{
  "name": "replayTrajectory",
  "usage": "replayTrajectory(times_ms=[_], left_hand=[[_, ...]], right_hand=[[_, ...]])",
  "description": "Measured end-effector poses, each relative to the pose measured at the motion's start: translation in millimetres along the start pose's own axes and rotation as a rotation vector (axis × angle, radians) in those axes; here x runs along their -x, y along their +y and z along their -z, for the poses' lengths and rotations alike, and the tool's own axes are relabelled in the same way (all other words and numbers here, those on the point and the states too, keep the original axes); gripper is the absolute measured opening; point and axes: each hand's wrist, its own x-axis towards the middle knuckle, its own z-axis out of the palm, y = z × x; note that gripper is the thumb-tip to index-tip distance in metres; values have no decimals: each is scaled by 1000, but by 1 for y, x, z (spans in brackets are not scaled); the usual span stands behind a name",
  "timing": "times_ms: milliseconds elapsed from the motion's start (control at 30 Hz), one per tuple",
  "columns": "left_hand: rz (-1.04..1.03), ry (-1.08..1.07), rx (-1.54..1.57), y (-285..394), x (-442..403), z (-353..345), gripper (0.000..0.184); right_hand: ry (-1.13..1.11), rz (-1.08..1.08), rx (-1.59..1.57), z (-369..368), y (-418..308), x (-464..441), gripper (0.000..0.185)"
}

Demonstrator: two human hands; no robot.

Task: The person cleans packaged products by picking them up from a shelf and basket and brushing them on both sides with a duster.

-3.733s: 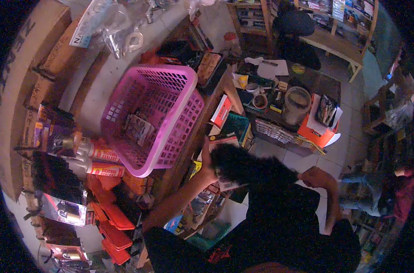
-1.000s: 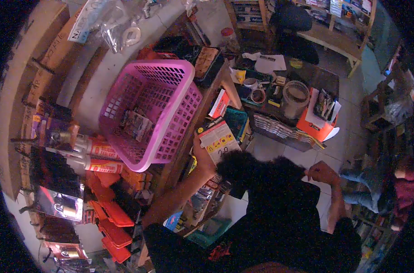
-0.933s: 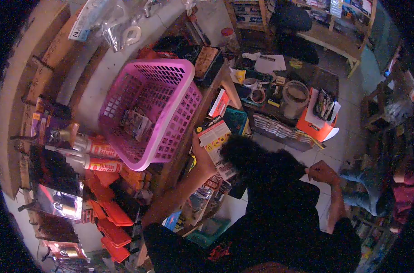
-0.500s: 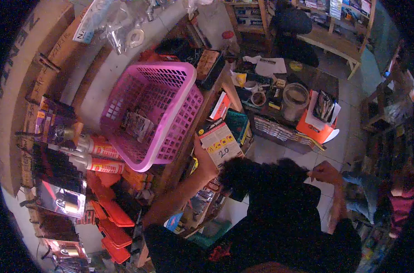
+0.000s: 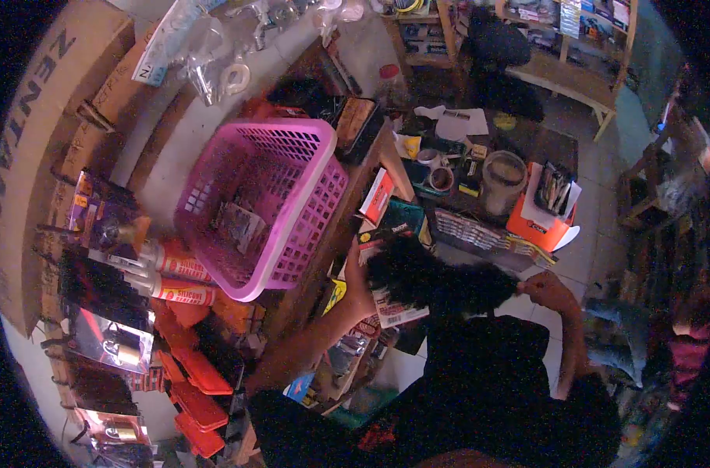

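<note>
My left hand [image 5: 358, 287] is closed around the left edge of a printed cardboard box [image 5: 402, 312], with a barcode showing at its lower end. A black, fluffy duster [image 5: 441, 277] lies across the face of this box and hides most of it. At the duster's right end, my right hand [image 5: 548, 293] is closed in a pinch on it; the handle itself is hardly visible. Left of my left hand stands a pink plastic basket [image 5: 299, 226], tilted in view, with a few small packets [image 5: 242, 226] inside.
Silicone sealant tubes [image 5: 182, 290] and red-orange cases [image 5: 199, 402] are at the left. Carded padlocks [image 5: 121, 347] hang nearby. Beyond my hands, a low dark table holds a clear tub [image 5: 503, 181] and an orange box [image 5: 538, 222]. Another person's pink clothing [image 5: 686, 347] shows at right.
The duster has moved left and up over the box, covering the handwritten 20. The box's barcode end now shows below the duster. The view has shifted slightly.
</note>
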Motion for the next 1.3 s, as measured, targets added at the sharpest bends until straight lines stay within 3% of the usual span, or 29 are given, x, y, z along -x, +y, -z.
replayTrajectory(times_ms=[100,200,300,400,500,600,700,767,800,833,900,967,1033,1100,1200,1300], left_hand=[[-35,-90,49,-2,0,3,68],[-35,-27,-15,-3,5,-16,63],[-84,22,-3,-6,1,-3,61],[11,-146,77,-4,0,7,65],[-34,-157,31,-6,-1,10,63],[20,-315,128,-3,0,15,62],[-13,-86,3,-6,2,12,62],[9,-173,110,-4,-4,26,61],[19,-217,165,-4,-5,28,61],[27,-230,143,-4,-6,30,61],[44,-255,98,-5,-7,30,61],[-238,-118,-591,-13,-4,31,61],[-233,-111,-588,-11,0,19,63],[54,-232,108,1,-1,4,65],[30,-136,-7,8,1,1,69],[18,-99,2,8,6,-14,70]], right_hand=[[27,-114,-85,-3,-11,-5,39],[-48,-22,6,-3,-10,-10,39],[179,8,-67,-4,-8,-12,39],[0,-42,-75,1,-25,-8,39],[130,40,13,0,-10,-14,38],[101,-1,-26,3,-9,-16,37],[72,44,-9,4,-22,-13,37],[248,219,0,-2,-5,-23,37],[226,212,2,-1,-9,-22,36],[204,206,5,-1,-14,-21,36],[-59,4,2,9,-26,-12,35],[32,107,20,6,-15,-15,34],[47,121,31,5,-14,-16,34],[-17,44,35,8,-17,-16,34],[-233,-120,40,7,-25,-10,36],[8,263,-14,2,0,-19,37]])
